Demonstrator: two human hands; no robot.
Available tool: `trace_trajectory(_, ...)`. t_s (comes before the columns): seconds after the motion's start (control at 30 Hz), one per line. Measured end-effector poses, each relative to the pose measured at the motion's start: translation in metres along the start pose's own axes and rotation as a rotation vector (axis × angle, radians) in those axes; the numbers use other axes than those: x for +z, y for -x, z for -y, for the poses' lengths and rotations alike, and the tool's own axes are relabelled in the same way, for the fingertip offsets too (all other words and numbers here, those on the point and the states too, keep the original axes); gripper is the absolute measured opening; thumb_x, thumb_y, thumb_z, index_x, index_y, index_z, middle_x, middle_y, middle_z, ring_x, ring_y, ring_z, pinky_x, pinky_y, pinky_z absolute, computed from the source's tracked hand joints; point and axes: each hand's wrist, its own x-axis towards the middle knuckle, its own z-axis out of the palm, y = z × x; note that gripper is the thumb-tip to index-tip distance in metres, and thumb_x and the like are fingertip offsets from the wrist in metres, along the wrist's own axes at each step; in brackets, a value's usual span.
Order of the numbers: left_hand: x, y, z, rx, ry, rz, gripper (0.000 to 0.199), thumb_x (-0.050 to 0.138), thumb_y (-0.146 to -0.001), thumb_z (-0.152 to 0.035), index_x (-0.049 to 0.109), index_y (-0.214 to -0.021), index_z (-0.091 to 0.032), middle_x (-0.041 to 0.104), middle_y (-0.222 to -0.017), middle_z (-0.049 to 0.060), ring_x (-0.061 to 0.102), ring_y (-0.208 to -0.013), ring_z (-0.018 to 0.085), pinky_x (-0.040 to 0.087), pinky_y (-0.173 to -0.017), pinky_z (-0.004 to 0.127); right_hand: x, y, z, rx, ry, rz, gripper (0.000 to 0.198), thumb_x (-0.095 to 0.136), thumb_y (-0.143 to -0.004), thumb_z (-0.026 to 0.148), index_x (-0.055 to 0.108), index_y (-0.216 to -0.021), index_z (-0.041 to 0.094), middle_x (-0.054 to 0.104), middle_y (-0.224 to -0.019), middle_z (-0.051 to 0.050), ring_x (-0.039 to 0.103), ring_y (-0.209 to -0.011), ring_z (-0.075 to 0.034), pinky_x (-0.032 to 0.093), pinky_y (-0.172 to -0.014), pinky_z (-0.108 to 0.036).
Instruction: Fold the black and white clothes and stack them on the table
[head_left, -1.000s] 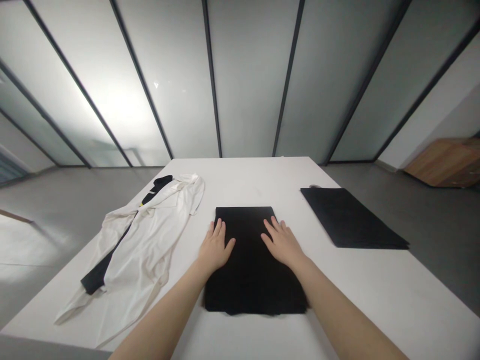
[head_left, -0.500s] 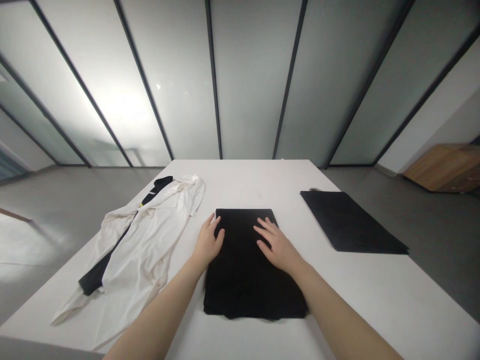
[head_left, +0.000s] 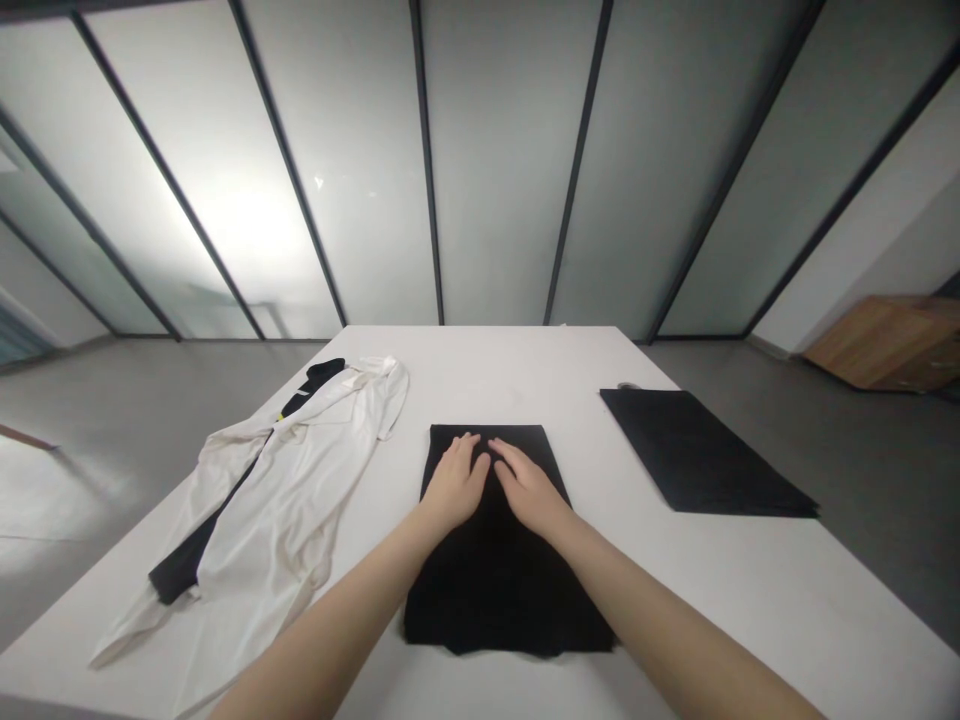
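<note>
Left hand (head_left: 454, 487), right hand (head_left: 531, 493): we had drawn them closer together, both flattened out.
Black cloth (head_left: 510, 595): lay beneath them.

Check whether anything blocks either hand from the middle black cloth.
Nothing visible does: the left hand and right hand are directly over the black cloth. The white garment lies apart, to its left.

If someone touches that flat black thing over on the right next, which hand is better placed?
Probably the right hand: it's nearer the flat black thing, while the left hand is farther off, over the left half of the black cloth.
</note>
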Motion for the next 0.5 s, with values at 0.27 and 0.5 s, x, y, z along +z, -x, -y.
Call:
trace_trajectory(0.27, 0.043, -0.082, -0.014, -0.538, 1.035, -0.398, 0.057, 0.016, -0.109, -0.04, 0.041, -0.155, -0.017, 0.045, -0.162, 0.02, 0.055, -0.143, 0.021, 0.051, -0.113, 0.037, 0.039, -0.09, -0.012, 0.314, -0.744, -0.244, 0.066, 0.017, -0.105, 0.054, 0.038, -0.158, 0.023, 0.059, -0.146, -0.02, 0.065, -0.13, -0.028, 0.054, -0.109, -0.052)
trace_trajectory(0.5, 0.02, -0.08, 0.029, -0.466, 0.859, -0.39, 0.054, 0.023, -0.108, -0.039, 0.043, -0.155, -0.022, 0.055, -0.152, 0.02, 0.063, -0.134, 0.021, 0.055, -0.108, 0.036, 0.017, -0.086, -0.056, 0.32, -0.53, -0.31, 0.068, 0.021, -0.103, 0.057, 0.024, -0.165, 0.029, 0.058, -0.149, -0.018, 0.064, -0.13, -0.027, 0.051, -0.11, -0.054)
